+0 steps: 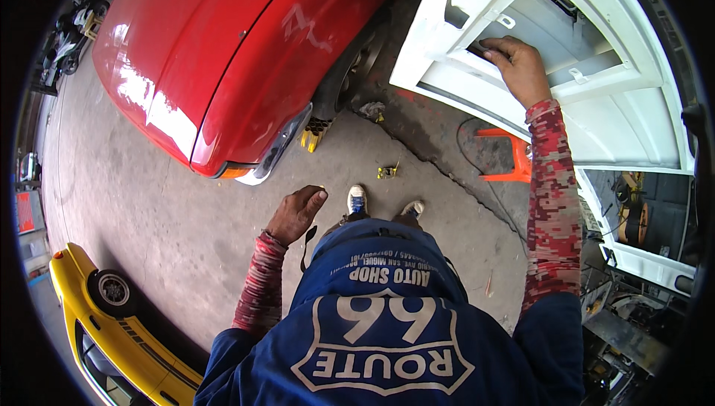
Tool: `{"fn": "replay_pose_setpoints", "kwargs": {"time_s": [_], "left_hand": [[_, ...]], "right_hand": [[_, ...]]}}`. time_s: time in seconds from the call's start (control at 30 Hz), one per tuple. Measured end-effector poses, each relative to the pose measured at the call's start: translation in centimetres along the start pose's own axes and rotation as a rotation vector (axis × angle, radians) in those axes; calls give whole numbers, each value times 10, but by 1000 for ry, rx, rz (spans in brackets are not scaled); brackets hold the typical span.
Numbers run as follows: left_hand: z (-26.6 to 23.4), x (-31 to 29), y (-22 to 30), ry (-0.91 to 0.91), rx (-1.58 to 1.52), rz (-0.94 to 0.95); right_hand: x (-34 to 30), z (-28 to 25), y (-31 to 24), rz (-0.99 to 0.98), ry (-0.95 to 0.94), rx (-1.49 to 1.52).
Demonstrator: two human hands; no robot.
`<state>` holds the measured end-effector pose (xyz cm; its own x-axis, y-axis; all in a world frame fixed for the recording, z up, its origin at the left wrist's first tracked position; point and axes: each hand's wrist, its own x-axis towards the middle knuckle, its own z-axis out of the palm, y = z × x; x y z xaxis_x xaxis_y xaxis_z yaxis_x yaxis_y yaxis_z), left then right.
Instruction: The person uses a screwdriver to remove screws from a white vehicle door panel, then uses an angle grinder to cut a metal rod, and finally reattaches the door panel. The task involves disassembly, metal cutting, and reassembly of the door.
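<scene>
My right hand (pixel 518 67) reaches up to a white car body panel (pixel 439 41) with framed openings and small brackets. Its bent fingers and thumb come together at the inner corner of the large opening. Whatever may be between those fingertips is too small to make out. My left hand (pixel 296 214) hangs near my waist over the floor, to the left of my shoes (pixel 357 200). Its fingers are curled with the thumb against them, and I cannot see what they may hold.
A red car (pixel 238 63) stands ahead on the left, a yellow car (pixel 112 324) at lower left. An orange plastic stool (pixel 514 156) sits beneath the white panel. A thin cable (pixel 463 145) and small litter (pixel 387 172) lie on cracked concrete. Metal parts (pixel 625 331) crowd the lower right.
</scene>
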<state>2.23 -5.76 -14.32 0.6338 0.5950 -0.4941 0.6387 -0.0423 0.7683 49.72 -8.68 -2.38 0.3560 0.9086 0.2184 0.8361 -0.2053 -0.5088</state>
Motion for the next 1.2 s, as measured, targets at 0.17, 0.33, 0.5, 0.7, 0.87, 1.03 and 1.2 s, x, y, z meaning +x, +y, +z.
{"fn": "replay_pose_setpoints", "kwargs": {"time_s": [0.17,0.33,0.5,0.7,0.87,1.03,1.2], "left_hand": [[3,5,-2,17,19,51],[11,10,-16,35,98,29],[25,11,-45,58,213,-69],[55,-3,-98,145,167,-254],[111,-32,-131,341,32,-332],[199,-27,-150,831,-515,-407],[262,10,-225,788,-88,-462]], "right_hand": [[-1,0,1,31,-2,20],[-16,-6,-12,-104,236,-108],[-85,22,-42,-133,644,-133],[-189,126,-19,224,372,232],[-256,207,64,455,-150,318],[-288,309,147,719,-666,356],[-303,433,224,753,-725,276]]}}
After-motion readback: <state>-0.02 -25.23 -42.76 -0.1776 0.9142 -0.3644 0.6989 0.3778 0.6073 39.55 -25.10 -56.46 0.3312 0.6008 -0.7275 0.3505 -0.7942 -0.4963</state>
